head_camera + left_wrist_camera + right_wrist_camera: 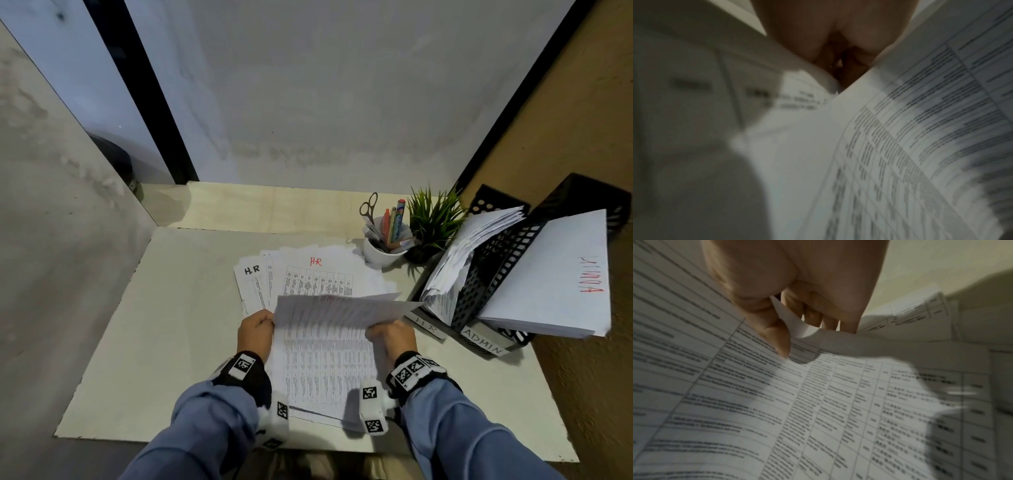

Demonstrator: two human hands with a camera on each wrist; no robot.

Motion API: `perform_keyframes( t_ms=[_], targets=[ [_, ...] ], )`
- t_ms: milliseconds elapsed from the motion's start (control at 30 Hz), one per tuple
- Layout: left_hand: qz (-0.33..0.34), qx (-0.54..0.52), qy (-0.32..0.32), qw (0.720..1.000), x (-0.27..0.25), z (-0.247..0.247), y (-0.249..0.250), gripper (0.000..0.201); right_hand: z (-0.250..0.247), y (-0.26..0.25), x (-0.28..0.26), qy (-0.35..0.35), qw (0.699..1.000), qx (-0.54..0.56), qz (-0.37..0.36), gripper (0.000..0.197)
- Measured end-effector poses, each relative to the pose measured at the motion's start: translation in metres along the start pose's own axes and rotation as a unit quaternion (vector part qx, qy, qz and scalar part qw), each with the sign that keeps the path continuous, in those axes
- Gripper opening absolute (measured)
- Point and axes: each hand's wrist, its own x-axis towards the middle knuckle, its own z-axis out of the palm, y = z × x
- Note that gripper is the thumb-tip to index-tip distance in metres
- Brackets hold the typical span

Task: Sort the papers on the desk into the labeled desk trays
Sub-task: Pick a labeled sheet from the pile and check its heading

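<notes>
Both hands are up over the pale, off-white desk top [164, 342], each gripping a side edge of one white printed sheet covered in ruled tables [329, 315]. The left hand [255, 330] has its fingers curled around the sheet's left edge, and the right hand [394, 337] pinches the right edge between thumb and bent fingers [812, 313], so the page arches up above the desk. Under it, still on the desk, lies the loose fan of white printed papers [301, 277], two of them marked "H.R" by hand, one in black and one in red. To the right of that fan stand two black perforated plastic trays: the nearer one labelled "H R" [479, 277] holds a thick tilted bundle of sheets, and the one beyond it labelled "ADMIN" [579, 195] holds a flat white stack. Behind the fan sit a white cup of pens and scissors [382, 251] and a small green spiky potted plant [433, 219].
</notes>
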Motion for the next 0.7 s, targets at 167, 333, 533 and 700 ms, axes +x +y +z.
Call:
perform_keyframes(
  t_ms=[167,333,533,700],
  targets=[
    [-0.060,-0.139,-0.062,0.987,0.003,0.006,0.008,0.045,0.007,-0.015,-0.007,0.004,0.996,0.087,-0.017,0.040],
    [0.057,-0.109,-0.050,0.991,-0.022,0.015,0.049,0.014,0.012,-0.039,-0.025,-0.070,0.985,0.116,-0.109,0.026],
    [0.200,-0.085,-0.011,0.976,-0.044,0.010,0.100,0.022,0.006,-0.074,-0.052,-0.053,0.950,0.056,-0.304,0.027],
    [0.134,-0.053,-0.027,0.989,-0.054,0.015,0.087,0.016,0.010,-0.053,-0.052,-0.057,0.959,0.005,-0.278,0.016]
  ],
)
